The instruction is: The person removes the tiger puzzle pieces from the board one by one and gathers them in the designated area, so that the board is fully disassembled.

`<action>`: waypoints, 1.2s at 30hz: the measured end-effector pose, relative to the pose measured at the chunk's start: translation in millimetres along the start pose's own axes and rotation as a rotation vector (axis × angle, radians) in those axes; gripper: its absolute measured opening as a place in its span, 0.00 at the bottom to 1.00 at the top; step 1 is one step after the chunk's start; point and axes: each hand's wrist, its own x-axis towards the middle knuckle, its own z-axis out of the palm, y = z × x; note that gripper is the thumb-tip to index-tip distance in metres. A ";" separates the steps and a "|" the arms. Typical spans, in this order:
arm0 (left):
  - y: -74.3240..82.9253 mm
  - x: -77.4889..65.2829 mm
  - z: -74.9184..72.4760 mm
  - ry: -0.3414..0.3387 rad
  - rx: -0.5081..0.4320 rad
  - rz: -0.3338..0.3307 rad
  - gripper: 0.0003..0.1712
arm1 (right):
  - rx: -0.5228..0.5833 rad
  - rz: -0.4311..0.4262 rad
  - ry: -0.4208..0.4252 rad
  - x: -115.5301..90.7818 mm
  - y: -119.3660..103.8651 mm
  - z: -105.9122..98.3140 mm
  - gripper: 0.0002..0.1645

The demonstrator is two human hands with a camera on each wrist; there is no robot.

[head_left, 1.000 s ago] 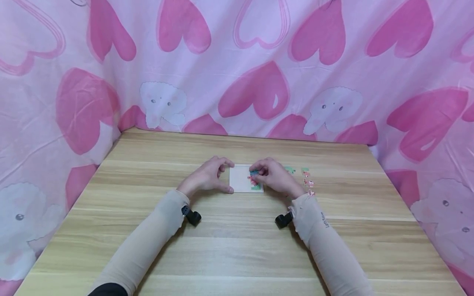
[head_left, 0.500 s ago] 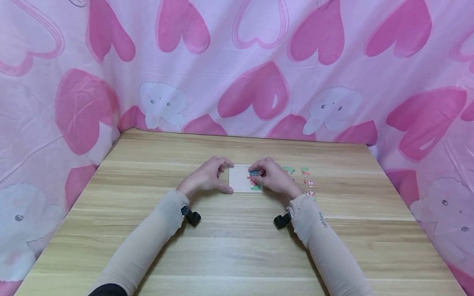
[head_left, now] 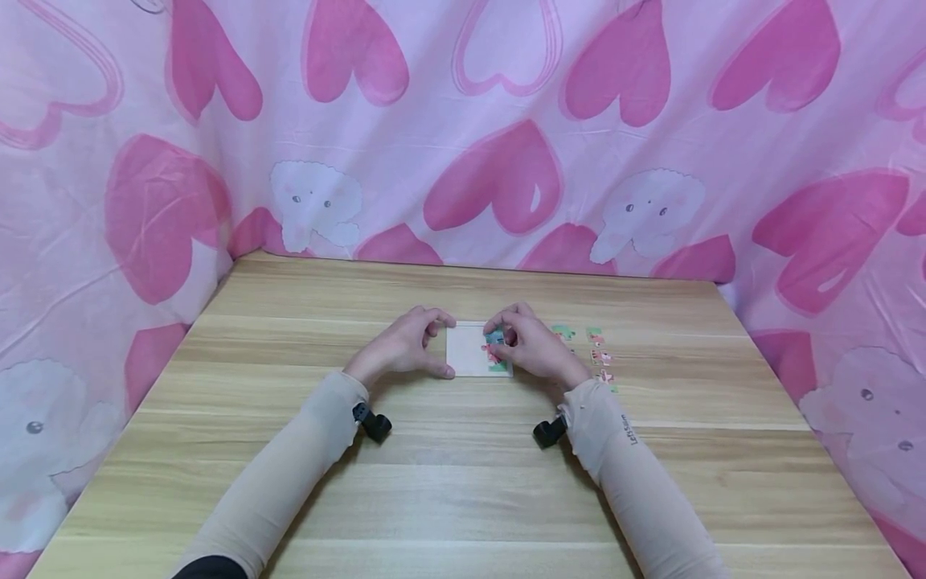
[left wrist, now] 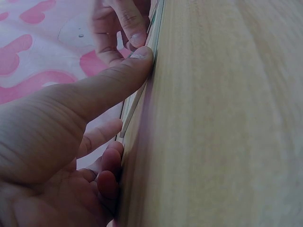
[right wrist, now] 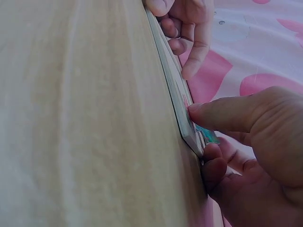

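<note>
A small white puzzle board (head_left: 464, 351) lies flat on the wooden table. My left hand (head_left: 400, 344) holds it at its left end, thumb at the near corner and forefinger at the far corner. Over the right end of the board, my right hand (head_left: 537, 344) pinches a teal puzzle piece (right wrist: 209, 135) between thumb and fingers, and the hand partly hides it. Just nearer to me, a green and red part of the picture (head_left: 497, 366) lies on the board. In the right wrist view the right thumb is right at the board's surface.
Right of the right hand lie loose puzzle pieces: a green one (head_left: 563, 331) and a column of several colourful ones (head_left: 600, 357). A pink heart-patterned curtain (head_left: 499, 177) hangs along the far edge of the wooden table (head_left: 463, 482).
The right hand has shifted very slightly at the board's right end, still pinching the piece. The left hand keeps its hold on the board.
</note>
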 end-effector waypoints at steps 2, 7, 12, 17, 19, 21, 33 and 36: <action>-0.4 0.2 0.1 -0.001 0.001 -0.002 0.52 | -0.008 -0.018 0.004 -0.1 -0.4 -0.1 0.23; -1.2 0.3 0.3 -0.005 0.003 -0.003 0.52 | -0.028 -0.018 0.021 -0.2 -0.9 -0.2 0.33; -1.7 0.8 0.6 -0.003 -0.001 -0.003 0.52 | -0.031 0.026 0.049 0.6 -0.9 -0.3 0.31; -1.5 0.1 -0.8 0.000 -0.002 -0.003 0.52 | -0.024 0.043 0.066 2.6 -0.4 -0.6 0.29; -1.1 0.2 -0.8 0.002 -0.002 -0.006 0.52 | -0.023 0.043 0.069 2.8 -0.1 -1.0 0.28; -1.1 0.4 -0.7 0.004 0.000 -0.006 0.52 | -0.025 0.039 0.073 2.4 -0.2 -1.6 0.27; -0.2 1.2 -0.4 0.001 0.004 -0.005 0.52 | -0.045 0.015 0.094 2.8 1.8 -2.7 0.26; 0.5 0.4 -0.5 0.001 0.003 -0.007 0.52 | -0.029 -0.004 0.104 1.8 0.9 -5.4 0.26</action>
